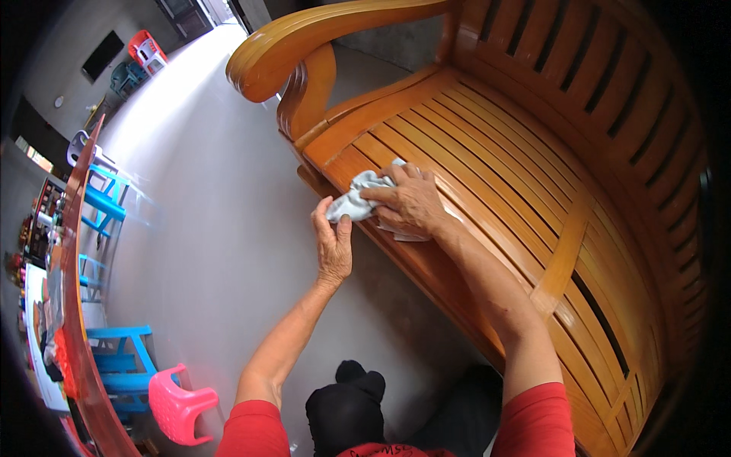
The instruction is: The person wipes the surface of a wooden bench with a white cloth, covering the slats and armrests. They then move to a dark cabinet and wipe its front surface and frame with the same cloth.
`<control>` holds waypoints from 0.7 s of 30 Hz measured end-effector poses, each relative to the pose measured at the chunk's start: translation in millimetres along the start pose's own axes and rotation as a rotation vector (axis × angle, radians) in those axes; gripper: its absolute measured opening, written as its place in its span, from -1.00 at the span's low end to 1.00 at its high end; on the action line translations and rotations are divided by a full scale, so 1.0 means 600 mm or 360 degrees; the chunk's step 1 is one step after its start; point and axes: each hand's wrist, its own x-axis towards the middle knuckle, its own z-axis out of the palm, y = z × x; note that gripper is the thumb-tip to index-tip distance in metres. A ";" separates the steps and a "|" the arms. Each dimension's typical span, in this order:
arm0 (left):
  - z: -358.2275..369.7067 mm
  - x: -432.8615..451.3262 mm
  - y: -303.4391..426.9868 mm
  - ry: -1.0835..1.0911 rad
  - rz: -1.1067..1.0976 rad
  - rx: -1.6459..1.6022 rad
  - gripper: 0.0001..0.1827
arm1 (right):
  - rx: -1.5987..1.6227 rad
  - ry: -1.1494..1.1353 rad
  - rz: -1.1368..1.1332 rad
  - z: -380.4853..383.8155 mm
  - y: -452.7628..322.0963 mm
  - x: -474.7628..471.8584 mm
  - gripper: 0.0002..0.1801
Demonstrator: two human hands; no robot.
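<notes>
Under my right hand (410, 197) a crumpled pale cloth (357, 200) is pressed on the front edge of a slatted wooden bench seat (491, 165). The fingers of that hand are bent over the cloth. My left hand (332, 243) pinches the cloth's left end between thumb and fingers, just off the seat's front rail. Part of the cloth hangs out below my right palm. Close beyond both hands rises the bench's scrolled wooden armrest (285, 43). The slatted backrest (571, 63) stands along the right side.
A pink plastic stool (177, 405) and a blue plastic stool (120, 365) stand at lower left, beside a long table with a reddish edge (77, 274). Its top carries several mixed items. Farther off, stacked chairs (147, 51) stand by the wall. Grey floor (217, 228) lies between table and bench.
</notes>
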 end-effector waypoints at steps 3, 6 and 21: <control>-0.002 0.055 -0.028 0.0220 0.0087 0.0137 -0.41 | 0.0007 -0.0065 0.0208 0.036 -0.009 0.080 -0.63; -0.006 0.118 -0.038 0.0288 0.0397 0.0299 -0.37 | -0.0138 0.0116 0.0381 0.074 -0.001 0.149 -0.63; 0.088 0.210 -0.031 -0.0187 0.0279 0.0561 -0.18 | -0.0427 0.0210 0.1527 0.057 0.115 0.187 -0.64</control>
